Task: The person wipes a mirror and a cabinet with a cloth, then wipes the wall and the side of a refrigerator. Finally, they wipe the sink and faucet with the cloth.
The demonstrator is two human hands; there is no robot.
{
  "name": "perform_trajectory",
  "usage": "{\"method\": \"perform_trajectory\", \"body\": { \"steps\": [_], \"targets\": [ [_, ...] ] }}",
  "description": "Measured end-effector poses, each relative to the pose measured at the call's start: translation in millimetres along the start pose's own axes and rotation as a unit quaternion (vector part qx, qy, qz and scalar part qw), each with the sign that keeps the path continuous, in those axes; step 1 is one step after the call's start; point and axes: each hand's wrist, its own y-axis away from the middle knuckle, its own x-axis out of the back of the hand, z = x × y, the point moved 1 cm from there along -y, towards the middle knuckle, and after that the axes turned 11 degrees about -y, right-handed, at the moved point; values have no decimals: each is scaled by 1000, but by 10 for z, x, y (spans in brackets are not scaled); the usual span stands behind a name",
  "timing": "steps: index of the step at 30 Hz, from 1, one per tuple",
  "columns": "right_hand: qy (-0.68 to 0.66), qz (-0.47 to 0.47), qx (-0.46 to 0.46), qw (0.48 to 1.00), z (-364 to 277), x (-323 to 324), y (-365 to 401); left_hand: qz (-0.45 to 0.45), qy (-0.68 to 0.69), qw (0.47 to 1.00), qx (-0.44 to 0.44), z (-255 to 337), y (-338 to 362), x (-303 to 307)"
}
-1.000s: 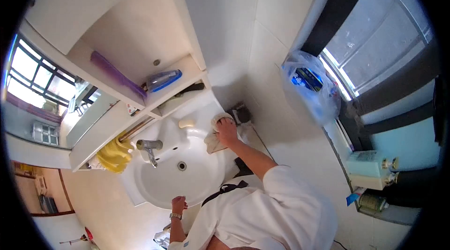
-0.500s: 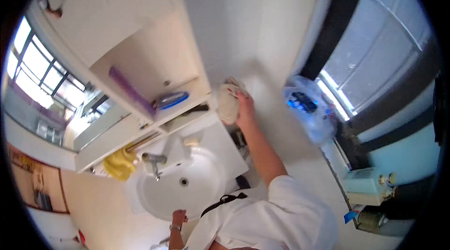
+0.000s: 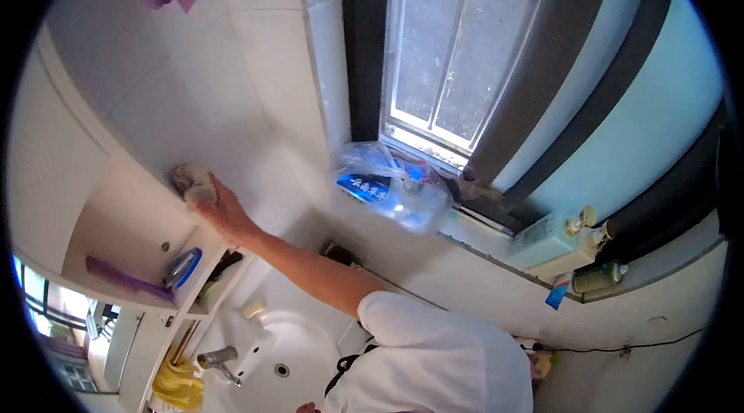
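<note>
My right hand (image 3: 225,215) is closed on a crumpled beige-grey cloth (image 3: 200,190). It holds the cloth against the tiled wall (image 3: 194,111), close to the side of the white cabinet (image 3: 116,211). Only a sliver of my left hand (image 3: 308,407) shows at the bottom edge, near the rim of the white washbasin (image 3: 325,335). Its fingers are mostly cut off.
A chrome faucet (image 3: 218,359) stands on the basin, with a yellow cloth (image 3: 178,382) hanging to its left. Cabinet shelves hold a purple strip (image 3: 128,277) and a blue-rimmed item (image 3: 184,268). A plastic bag (image 3: 395,188) and pump bottles (image 3: 550,239) sit along the window ledge.
The view has swung right and up, bringing more of the window in. My right hand has moved further up the wall with the cloth. My left hand has nearly left the frame.
</note>
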Motion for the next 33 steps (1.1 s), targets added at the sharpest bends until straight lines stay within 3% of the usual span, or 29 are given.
{"method": "perform_trajectory", "body": {
  "steps": [2, 4, 6, 7, 8, 10, 11, 14, 16, 17, 21, 22, 23, 24, 25, 26, 27, 29, 30, 31, 32, 33],
  "targets": [
    [16, -21, -35, 999, -5, 37, 12, -48, 51, 998, -11, -37, 9, 15],
    [118, -12, -26, 993, 148, 112, 8, -96, 102, 990, -15, -63, 50, -20],
    [76, -27, -46, 996, 77, 88, 6, -125, 133, 983, -18, 61, 57, -1],
    [157, -2, -33, 987, 202, 127, 9, -156, 332, 907, 207, 122, 83, 80],
    [158, 3, -41, 987, 140, 142, 5, -172, 494, 744, 416, 198, 108, 152],
    [153, -30, -82, 984, -56, 83, -24, -171, 491, 738, 429, 338, 54, 249],
    [178, 3, -45, 983, 24, 71, -2, -164, 489, 737, 438, 301, 135, 177],
    [155, -37, -96, 983, 14, 141, -29, -174, 359, 878, 265, 474, 260, -232],
    [135, -25, -85, 987, 149, 198, -31, -181, 438, 767, 431, 326, 201, -258],
    [116, -10, -73, 991, 218, 216, -12, -165, 468, 701, 512, 598, -100, 424],
    [60, -28, -118, 991, 197, 247, -39, -146, 522, 679, 495, 437, -98, 236],
    [73, -34, -141, 987, 186, 252, -55, -143, 280, 898, 309, 342, -235, 301],
    [20, -8, -87, 996, 239, 195, -42, -122, -9, 989, 88, 319, -338, 362],
    [-67, 38, -130, 989, 263, 138, -28, -109, -8, 989, 102, 396, -396, 496],
    [2, 23, -105, 994, 409, 229, -84, -127, 122, 960, 217, 595, -464, 787],
    [-26, 44, -136, 989, 140, 61, -113, -140, 251, 902, 322, 729, -474, 956],
    [-83, 72, -134, 985, 82, -44, -150, -126, 255, 901, 328, 762, -477, 972],
    [-26, 2, -101, 995, -100, -120, -446, -96, 322, 868, 367, 762, -372, 1018],
    [-104, 12, -101, 989, -326, -415, -505, -85, 324, 867, 369, 758, -334, 1040],
    [-74, 18, -70, 995, -273, -372, -566, -69, 413, 790, 447, 797, -386, 1065],
    [-111, -56, -137, 983, -612, -623, -750, -38, 499, 693, 519, 801, -308, 1104],
    [-113, -66, -141, 981, -574, -781, -698, -30, 504, 689, 520, 799, -220, 1077]
  ]
}}
